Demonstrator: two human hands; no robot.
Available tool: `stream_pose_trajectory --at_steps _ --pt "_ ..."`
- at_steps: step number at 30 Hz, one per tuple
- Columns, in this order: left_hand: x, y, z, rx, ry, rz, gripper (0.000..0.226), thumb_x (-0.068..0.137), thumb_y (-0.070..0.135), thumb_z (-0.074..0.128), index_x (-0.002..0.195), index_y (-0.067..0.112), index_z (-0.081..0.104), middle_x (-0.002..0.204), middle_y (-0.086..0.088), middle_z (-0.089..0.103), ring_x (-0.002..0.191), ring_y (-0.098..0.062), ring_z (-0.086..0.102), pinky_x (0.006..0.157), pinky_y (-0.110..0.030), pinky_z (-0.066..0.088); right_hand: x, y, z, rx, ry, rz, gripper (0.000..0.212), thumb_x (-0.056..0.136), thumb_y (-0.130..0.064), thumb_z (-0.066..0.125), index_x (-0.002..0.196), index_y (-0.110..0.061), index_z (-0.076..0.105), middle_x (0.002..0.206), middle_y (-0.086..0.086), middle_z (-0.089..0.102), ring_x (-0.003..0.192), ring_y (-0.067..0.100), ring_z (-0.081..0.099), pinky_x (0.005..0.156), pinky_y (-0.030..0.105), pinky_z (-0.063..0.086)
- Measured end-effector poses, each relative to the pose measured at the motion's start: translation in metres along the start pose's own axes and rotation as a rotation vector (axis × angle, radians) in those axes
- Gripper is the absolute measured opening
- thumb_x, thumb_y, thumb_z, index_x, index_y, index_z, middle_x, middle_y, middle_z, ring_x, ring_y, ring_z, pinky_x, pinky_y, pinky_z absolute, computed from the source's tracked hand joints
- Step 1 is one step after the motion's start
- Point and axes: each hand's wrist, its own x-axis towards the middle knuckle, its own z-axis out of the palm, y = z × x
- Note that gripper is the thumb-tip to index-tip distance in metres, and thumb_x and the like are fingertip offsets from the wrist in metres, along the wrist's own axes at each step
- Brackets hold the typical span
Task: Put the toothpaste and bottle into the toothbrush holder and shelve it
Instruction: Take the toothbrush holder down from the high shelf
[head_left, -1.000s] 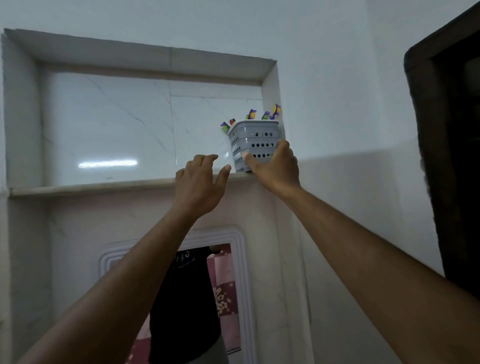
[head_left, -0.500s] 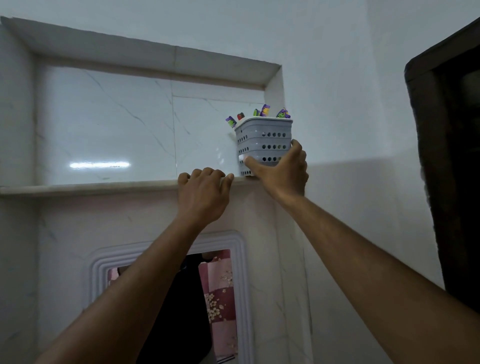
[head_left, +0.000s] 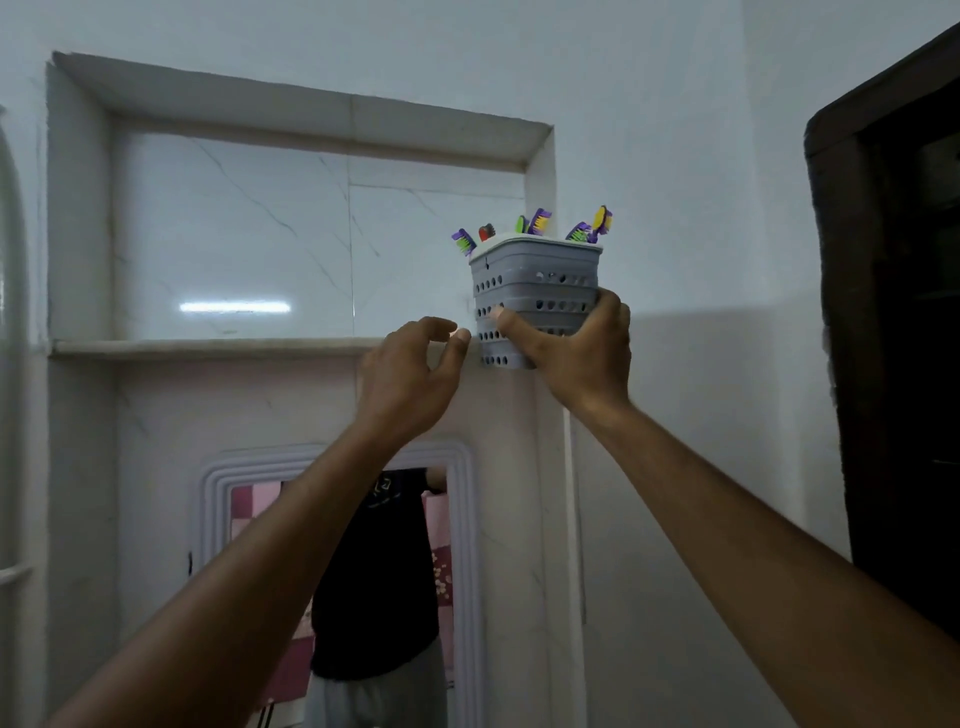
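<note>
The grey perforated toothbrush holder (head_left: 537, 283) is gripped low down by my right hand (head_left: 576, 353), thumb across its front. It hangs in front of the right jamb of the wall niche, with its base slightly below the marble shelf ledge (head_left: 208, 347). Purple and green toothbrush heads (head_left: 540, 221) and a red cap (head_left: 486, 232) stick out of the top; the toothpaste and bottle cannot be told apart inside. My left hand (head_left: 410, 374) is just left of the holder with its fingers curled and apart, holding nothing.
The niche has a glossy marble back (head_left: 234, 249) and a ledge running left. Below it a framed mirror (head_left: 467, 519) reflects a person in a dark shirt. A dark wooden door frame (head_left: 841, 260) stands at the right.
The holder has come off the shelf's right corner, out and to the right, still in my right hand. My left hand has lifted from the ledge and spread its fingers.
</note>
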Motion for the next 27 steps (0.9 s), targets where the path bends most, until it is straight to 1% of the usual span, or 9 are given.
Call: stream_pose_trajectory --at_steps 4,7,11,14,16,18,21,23,27 --pt "-0.044 0.012 -0.004 -0.097 -0.041 -0.034 0.044 0.106 0.057 0.053 0.128 0.024 0.073 0.127 0.008 0.076 0.121 -0.012 0.067 0.104 -0.048 0.056 -0.046 0.018 -0.035 0.047 -0.054 -0.050 0.103 0.058 -0.079 0.092 0.136 -0.022 0.059 0.128 -0.005 0.059 0.107 0.011 0.066 0.076 0.019 0.056" --pt "-0.087 0.020 -0.006 -0.158 -0.115 -0.119 0.044 0.106 0.057 0.054 0.131 0.024 0.070 0.130 0.005 0.073 0.122 -0.013 0.066 0.101 -0.049 0.058 -0.086 0.034 -0.056 0.083 -0.102 -0.047 0.108 0.054 -0.085 0.084 0.139 -0.024 0.057 0.129 -0.007 0.059 0.106 0.005 0.066 0.077 0.020 0.058" --pt "-0.157 0.026 -0.007 -0.289 -0.205 -0.263 0.041 0.107 0.054 0.053 0.132 0.026 0.068 0.126 0.008 0.072 0.117 -0.007 0.069 0.099 -0.041 0.061 -0.141 0.058 -0.080 0.130 -0.186 0.008 0.107 0.051 -0.077 0.089 0.138 -0.025 0.054 0.131 -0.006 0.063 0.108 0.007 0.069 0.079 0.016 0.057" --pt "-0.213 0.025 -0.007 -0.276 -0.219 -0.355 0.032 0.110 0.044 0.052 0.130 0.025 0.069 0.121 0.014 0.070 0.112 0.005 0.065 0.096 -0.027 0.057 -0.187 0.080 -0.092 0.150 -0.248 0.084 0.109 0.050 -0.073 0.092 0.138 -0.024 0.053 0.133 -0.005 0.065 0.107 0.005 0.070 0.077 0.005 0.052" --pt "-0.258 0.018 -0.006 -0.230 -0.246 -0.412 0.035 0.111 0.048 0.051 0.131 0.026 0.069 0.122 0.014 0.071 0.113 0.004 0.065 0.094 -0.026 0.055 -0.225 0.097 -0.100 0.157 -0.302 0.139 0.108 0.050 -0.071 0.094 0.138 -0.024 0.054 0.132 -0.007 0.066 0.105 0.001 0.069 0.076 0.002 0.049" --pt "-0.312 0.007 -0.006 -0.213 -0.255 -0.510 0.034 0.110 0.049 0.054 0.130 0.029 0.070 0.123 0.014 0.073 0.113 0.004 0.066 0.091 -0.023 0.053 -0.272 0.116 -0.108 0.133 -0.367 0.222 0.105 0.052 -0.069 0.098 0.138 -0.025 0.057 0.128 -0.012 0.068 0.101 -0.006 0.068 0.077 0.003 0.049" --pt "-0.370 0.001 -0.007 -0.215 -0.254 -0.625 0.030 0.109 0.044 0.057 0.129 0.027 0.071 0.120 0.017 0.074 0.106 0.013 0.066 0.081 -0.003 0.047 -0.327 0.141 -0.117 0.102 -0.430 0.339 0.100 0.055 -0.066 0.101 0.137 -0.027 0.060 0.123 -0.018 0.071 0.099 -0.010 0.069 0.079 0.013 0.056" --pt "-0.409 -0.008 -0.006 -0.203 -0.289 -0.690 0.030 0.109 0.044 0.058 0.131 0.029 0.071 0.120 0.021 0.073 0.108 0.014 0.065 0.081 -0.001 0.046 -0.366 0.159 -0.117 0.080 -0.486 0.415 0.100 0.055 -0.065 0.102 0.138 -0.027 0.059 0.122 -0.018 0.071 0.099 -0.004 0.070 0.080 0.021 0.058" --pt "-0.480 -0.047 0.001 -0.226 -0.352 -0.833 0.029 0.108 0.041 0.061 0.130 0.027 0.073 0.121 0.016 0.075 0.109 0.005 0.069 0.085 -0.006 0.049 -0.436 0.193 -0.105 0.040 -0.572 0.575 0.113 0.044 -0.065 0.095 0.140 -0.021 0.055 0.121 -0.015 0.068 0.095 0.000 0.068 0.074 0.002 0.045"
